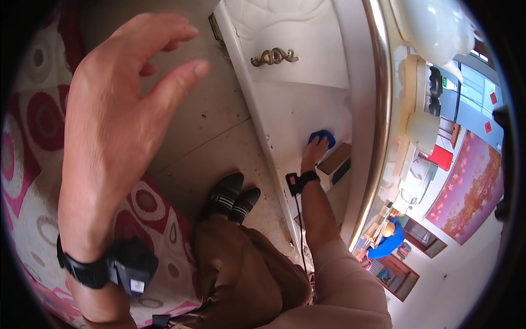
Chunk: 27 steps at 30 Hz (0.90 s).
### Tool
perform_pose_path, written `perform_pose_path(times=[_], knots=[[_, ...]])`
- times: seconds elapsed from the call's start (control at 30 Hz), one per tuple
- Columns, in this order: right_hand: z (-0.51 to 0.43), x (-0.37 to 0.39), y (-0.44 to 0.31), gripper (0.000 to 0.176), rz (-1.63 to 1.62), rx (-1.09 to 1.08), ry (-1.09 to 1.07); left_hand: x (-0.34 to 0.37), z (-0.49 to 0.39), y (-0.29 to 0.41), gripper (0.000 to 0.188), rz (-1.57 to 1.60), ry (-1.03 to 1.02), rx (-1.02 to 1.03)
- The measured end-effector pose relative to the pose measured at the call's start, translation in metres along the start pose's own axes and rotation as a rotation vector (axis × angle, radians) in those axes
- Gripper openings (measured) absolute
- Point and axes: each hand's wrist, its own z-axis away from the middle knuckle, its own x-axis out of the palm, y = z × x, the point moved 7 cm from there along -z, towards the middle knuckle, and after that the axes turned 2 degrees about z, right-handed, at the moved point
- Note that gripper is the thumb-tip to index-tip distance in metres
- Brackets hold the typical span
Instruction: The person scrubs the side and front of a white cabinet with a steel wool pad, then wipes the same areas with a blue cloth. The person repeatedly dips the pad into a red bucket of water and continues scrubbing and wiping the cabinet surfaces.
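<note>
My left hand (119,90) is raised close to the camera at the left, holding nothing, thumb apart from the half-bent fingers. A black strap with a small device (133,263) is around that wrist. Farther off, my right hand (315,151) reaches into the open compartment of a white cabinet (287,107). Its fingers press on a blue cloth (327,138), partly covered by the hand, against a pale inner surface. Beside that hand lies a brown cardboard box (333,163). An ornate metal handle (274,56) is on the white front panel above the compartment.
A shiny metallic trim (382,82) edges the cabinet top, where white ornaments (435,28) stand. A sofa cover with pink and red circles (31,230) fills the left. My slippered feet (225,191) rest on the tiled floor (197,135). A wire runs along my right arm.
</note>
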Motion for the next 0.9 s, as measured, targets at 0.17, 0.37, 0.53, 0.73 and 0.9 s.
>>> perform_pose_path(times=[0.17, 0.37, 0.53, 0.73, 0.9], knots=[[-0.086, 0.024, -0.069, 0.051, -0.269, -0.142, 0.073, 0.018, 0.004, -0.002, 0.033, 0.02, -0.016, -0.028], [0.028, -0.001, -0.211, 0.035, -0.445, -0.663, 0.028, 0.027, 0.001, -0.004, 0.034, -0.03, -0.068, -0.07], [0.093, -0.034, -0.21, 0.034, -0.796, -0.726, -0.317, 0.025, 0.005, -0.002, 0.035, -0.033, -0.093, -0.048], [-0.088, -0.012, -0.065, 0.05, -0.307, 0.104, 0.165, 0.028, 0.006, 0.001, 0.038, -0.031, -0.068, -0.019], [-0.159, 0.051, -0.065, 0.052, -0.051, 0.041, 0.016, 0.035, 0.004, 0.001, 0.039, -0.032, -0.14, -0.075]])
